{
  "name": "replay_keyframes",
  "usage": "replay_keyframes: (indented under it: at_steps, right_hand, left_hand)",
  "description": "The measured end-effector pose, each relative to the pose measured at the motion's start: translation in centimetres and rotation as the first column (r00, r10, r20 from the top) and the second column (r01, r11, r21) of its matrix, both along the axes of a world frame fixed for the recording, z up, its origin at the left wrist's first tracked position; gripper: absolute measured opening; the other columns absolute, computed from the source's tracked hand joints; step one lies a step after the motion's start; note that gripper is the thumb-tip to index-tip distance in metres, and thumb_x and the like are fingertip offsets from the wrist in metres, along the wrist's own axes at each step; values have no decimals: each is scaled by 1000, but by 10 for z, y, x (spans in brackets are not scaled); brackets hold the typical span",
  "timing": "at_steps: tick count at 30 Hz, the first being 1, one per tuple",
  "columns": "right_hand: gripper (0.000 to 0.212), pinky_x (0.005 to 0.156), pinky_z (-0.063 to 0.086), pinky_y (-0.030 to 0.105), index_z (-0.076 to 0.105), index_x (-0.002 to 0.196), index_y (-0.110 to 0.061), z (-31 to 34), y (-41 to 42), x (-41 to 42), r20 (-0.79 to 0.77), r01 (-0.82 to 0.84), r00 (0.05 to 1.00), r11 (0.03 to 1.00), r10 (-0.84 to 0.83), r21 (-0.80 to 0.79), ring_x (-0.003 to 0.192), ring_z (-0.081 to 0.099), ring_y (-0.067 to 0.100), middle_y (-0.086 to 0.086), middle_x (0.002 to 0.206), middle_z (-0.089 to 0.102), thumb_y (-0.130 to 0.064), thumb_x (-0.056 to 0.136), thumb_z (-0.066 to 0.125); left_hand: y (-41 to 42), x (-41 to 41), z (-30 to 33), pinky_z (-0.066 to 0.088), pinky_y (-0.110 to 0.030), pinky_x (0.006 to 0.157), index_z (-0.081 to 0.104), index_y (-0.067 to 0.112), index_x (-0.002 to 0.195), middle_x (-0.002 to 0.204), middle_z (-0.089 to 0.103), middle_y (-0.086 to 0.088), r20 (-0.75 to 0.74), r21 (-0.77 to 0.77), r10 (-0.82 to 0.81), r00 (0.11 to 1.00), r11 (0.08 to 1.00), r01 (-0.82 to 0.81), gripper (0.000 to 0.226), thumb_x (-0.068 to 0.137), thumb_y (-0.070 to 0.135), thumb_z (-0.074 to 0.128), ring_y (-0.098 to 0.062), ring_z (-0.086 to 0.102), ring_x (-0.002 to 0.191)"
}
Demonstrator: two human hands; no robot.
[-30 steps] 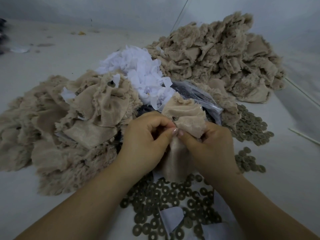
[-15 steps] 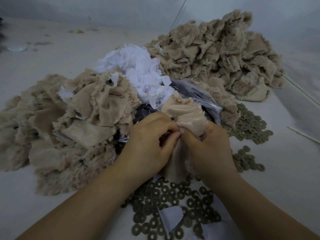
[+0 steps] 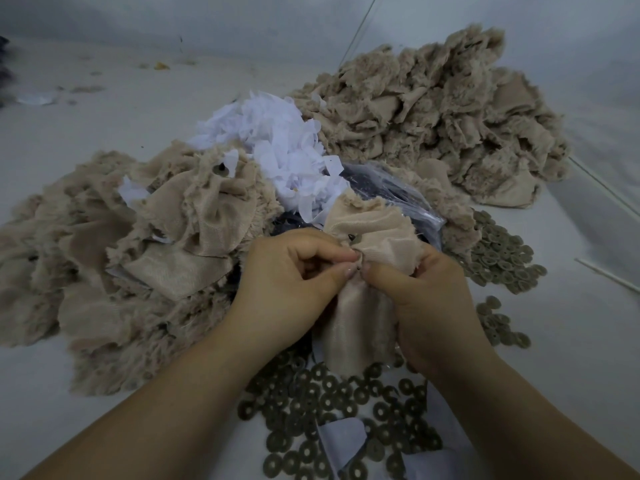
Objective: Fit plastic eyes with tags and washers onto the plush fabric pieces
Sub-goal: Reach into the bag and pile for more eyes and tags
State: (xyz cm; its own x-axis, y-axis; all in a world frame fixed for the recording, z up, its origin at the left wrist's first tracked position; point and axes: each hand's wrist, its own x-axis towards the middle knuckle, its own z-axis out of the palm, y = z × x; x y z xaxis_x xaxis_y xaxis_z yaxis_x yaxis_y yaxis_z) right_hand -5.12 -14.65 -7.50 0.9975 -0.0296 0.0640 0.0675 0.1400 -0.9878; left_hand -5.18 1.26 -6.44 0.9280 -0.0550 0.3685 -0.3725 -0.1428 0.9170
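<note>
Both your hands pinch one plush piece at the middle of the table, much as half a second ago.

Nearest you, brown washers [image 3: 332, 410] lie scattered with a white tag [image 3: 341, 441] among them, unmoved. Above them your left hand [image 3: 287, 285] and right hand [image 3: 433, 299] meet thumb to thumb, fingers curled and clamped on the beige plush piece [image 3: 360, 306]; your left thumb now lies closer against the right one, and the fold of fabric has risen slightly. A small dark stud [image 3: 353, 238] shows on the fabric just beyond your fingertips. To the left sits a plush heap [image 3: 138, 254], behind your hands a clear bag [image 3: 391, 195] of dark parts, then the white tag pile [image 3: 277, 143]. More washers [image 3: 498, 254] lie right, and farthest right the big plush heap [image 3: 433, 112].
</note>
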Motion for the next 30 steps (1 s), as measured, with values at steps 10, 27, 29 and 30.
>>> replay_keyframes:
  at_steps: [10, 27, 29, 30]
  right_hand:
    - [49, 45, 49, 27, 52, 98, -33, 7, 5, -6, 376, 245, 920, 910, -109, -334, 54, 58, 20, -14, 81, 67, -1, 75, 80]
    - [23, 75, 60, 27, 70, 101, -13, 8, 5, -7, 93, 64, 994, 987, -51, -146, 87, 73, 11, -4, 93, 76, -2, 82, 76]
    - [19, 70, 59, 24, 71, 92, -17, 10, 6, -8, 155, 120, 984, 962, -83, -244, 80, 72, 7, -6, 85, 75, -5, 79, 78]
    - [20, 68, 59, 23, 71, 89, -19, 9, 6, -8, 183, 151, 978, 948, -101, -280, 78, 71, 6, -7, 83, 75, -6, 77, 80]
  left_hand:
    - [-4, -4, -1, 55, -38, 53, 70, 16, 72, 69, 67, 0, 53, 160, 98, 994, 982, -105, 5, 76, 14, 70, -20, 63, 59]
    - [-5, -2, 1, 46, -12, 79, 74, -1, 87, 88, 66, -8, 446, 410, 80, 891, 867, -283, 6, 85, -2, 69, -10, 59, 83]
    - [-5, -3, 2, 47, -16, 78, 71, -1, 85, 88, 64, -10, 451, 475, 39, 892, 835, -277, 7, 87, -5, 65, -15, 57, 83]
    - [-5, -3, 2, 48, -21, 77, 69, -1, 84, 87, 63, -10, 445, 501, 22, 895, 823, -269, 9, 88, -7, 63, -17, 57, 81]
